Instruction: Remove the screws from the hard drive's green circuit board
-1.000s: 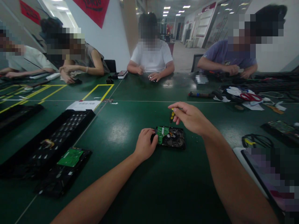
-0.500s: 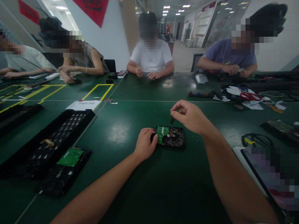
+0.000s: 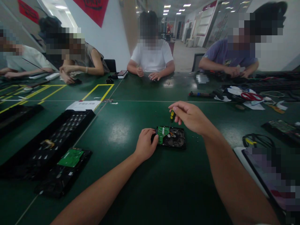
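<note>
A hard drive point(image 3: 177, 139) lies on the green table, its green circuit board point(image 3: 162, 132) facing up at the left end. My left hand point(image 3: 147, 143) grips that left end, thumb along the near side and fingers on the far side. In my right hand point(image 3: 184, 115) is a small yellow-and-black screwdriver point(image 3: 172, 115), held upright by the handle above the drive. Its thin shaft points down to the edge of the circuit board. Whether the tip sits in a screw is too small to tell. Several tiny screws point(image 3: 197, 137) lie right of the drive.
On the left are a second hard drive point(image 3: 64, 173) and a long black tray point(image 3: 51, 140). A tablet-like device point(image 3: 264, 178), a coiled cable point(image 3: 257, 141) and a board point(image 3: 282, 129) lie right. Gloves and tools point(image 3: 248, 95) sit farther back. Several people sit across the table.
The fingers of my right hand have shifted on the screwdriver, so its yellow handle now shows. My left hand and the hard drive have stayed in place.
</note>
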### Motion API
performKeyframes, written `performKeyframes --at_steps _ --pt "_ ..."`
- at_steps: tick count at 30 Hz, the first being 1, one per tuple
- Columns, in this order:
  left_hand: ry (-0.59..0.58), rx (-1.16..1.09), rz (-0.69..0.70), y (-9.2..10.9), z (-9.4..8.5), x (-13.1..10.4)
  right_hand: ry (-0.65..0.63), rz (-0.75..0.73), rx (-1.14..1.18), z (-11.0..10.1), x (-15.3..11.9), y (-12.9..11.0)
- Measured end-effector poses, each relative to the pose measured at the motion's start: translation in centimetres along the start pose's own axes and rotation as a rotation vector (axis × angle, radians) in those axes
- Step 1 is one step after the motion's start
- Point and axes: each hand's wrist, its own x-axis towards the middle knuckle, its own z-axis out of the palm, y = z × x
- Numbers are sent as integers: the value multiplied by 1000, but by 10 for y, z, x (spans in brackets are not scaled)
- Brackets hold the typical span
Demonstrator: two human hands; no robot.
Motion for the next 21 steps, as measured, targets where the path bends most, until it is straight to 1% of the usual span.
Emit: performKeyframes --at_steps 4,9,12,15,17,21 --pt "-9 0 0 0 0 0 44 -33 -34 -1 0 1" --pt "1 5 10 0 0 1 93 16 -74 -2 0 4" --pt "-1 8 10 1 0 1 101 15 -79 -3 0 3" --pt "3 2 13 2 -1 1 84 -12 -45 -2 -1 0" --pt "3 1 12 2 -1 1 46 -23 -27 -2 -1 -2" --pt "3 1 10 1 0 1 -13 -8 9 1 -1 -2"
